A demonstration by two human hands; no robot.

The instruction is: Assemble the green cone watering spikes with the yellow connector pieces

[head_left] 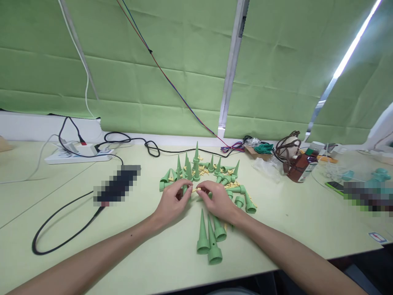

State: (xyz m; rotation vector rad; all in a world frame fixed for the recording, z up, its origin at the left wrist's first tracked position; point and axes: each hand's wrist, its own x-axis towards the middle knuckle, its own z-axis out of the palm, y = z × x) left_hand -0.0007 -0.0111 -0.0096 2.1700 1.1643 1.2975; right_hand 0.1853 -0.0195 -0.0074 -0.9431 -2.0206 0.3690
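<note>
My left hand (pixel 174 200) and my right hand (pixel 217 198) meet near the table's middle, thumbs and fingertips pinched together. Between them is a small yellow plastic piece (pixel 196 189), gripped from both sides. Around my hands are several green plastic cone spikes with wide, hollow collars. Some stand point up, like the tall green spike (pixel 197 164) behind my hands. Others lie on their sides, such as the green spike (pixel 250 203) to the right. Closer to me rests a green spike (pixel 215 246) with a small hole in its collar. Loose yellow pieces (pixel 205 170) are scattered among the spikes.
A black device (pixel 118 184) with a looping cable lies on the table (pixel 147 266) at left, before a white power strip (pixel 76 153). To the right stand a brown bottle (pixel 302 166) and a clear plastic bag (pixel 266 170). A phone (pixel 362 194) lies farther right.
</note>
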